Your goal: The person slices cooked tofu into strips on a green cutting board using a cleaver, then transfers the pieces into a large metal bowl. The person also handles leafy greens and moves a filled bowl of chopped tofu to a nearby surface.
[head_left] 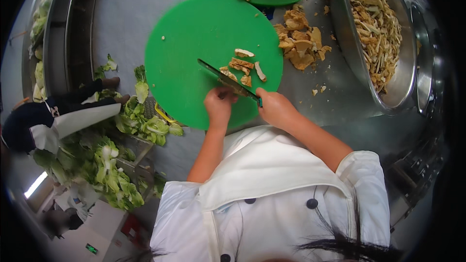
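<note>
My R hand (275, 106): gripping knife (237, 86) | my L hand (219, 106): curled beside, can't tell grip | cut strips (241, 65) on grn board (177, 58)

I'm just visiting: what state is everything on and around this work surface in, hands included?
Right hand: closed on the knife's handle.
Left hand: fingers curled beside the blade; grip unclear.
Knife: held over the board.
Near green board: lying flat, partly covered.
Tan strips: cut, loose on the board.
Brown pieces: irregular, heaped beside it.
Metal tub: holding many strips.
Leafy greens: loose, piled.
</note>
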Available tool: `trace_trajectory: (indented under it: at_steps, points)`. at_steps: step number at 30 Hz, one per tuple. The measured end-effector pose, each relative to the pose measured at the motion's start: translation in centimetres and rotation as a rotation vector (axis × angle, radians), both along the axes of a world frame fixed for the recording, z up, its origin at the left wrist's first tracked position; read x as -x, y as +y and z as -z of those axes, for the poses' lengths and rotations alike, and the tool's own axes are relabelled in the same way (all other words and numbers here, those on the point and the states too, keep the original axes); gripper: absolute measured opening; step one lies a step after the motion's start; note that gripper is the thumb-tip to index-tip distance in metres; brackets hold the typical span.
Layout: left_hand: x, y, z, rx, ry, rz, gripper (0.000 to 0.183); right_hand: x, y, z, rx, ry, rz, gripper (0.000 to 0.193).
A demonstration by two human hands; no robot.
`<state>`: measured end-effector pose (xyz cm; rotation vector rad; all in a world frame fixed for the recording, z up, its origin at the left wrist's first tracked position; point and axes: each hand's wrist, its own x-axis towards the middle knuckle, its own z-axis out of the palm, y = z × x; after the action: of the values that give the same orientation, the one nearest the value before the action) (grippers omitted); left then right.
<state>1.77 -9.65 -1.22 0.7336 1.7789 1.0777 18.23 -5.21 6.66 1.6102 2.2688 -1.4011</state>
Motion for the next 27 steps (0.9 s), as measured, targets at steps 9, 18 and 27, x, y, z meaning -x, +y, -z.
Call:
trace_trajectory:
  at_steps: [9,18,27]
  points:
    - [3.7,3.0,3.2,-0.128,0.681,0.254,0.006,-5.6,-1.1,-1.8,-0.415,0.155,-0.023,0.021]
    - [-7.2,12.2,-4.8,-0.669,0.785,0.761,0.027,-16.0,-10.1,0.3,-0.556,0.279,0.298,0.019]
    - [-8.6,16.4,-0.7,-0.614,0.708,0.768,0.031,-15.9,-11.0,0.2,-0.507,0.25,0.48,0.015]
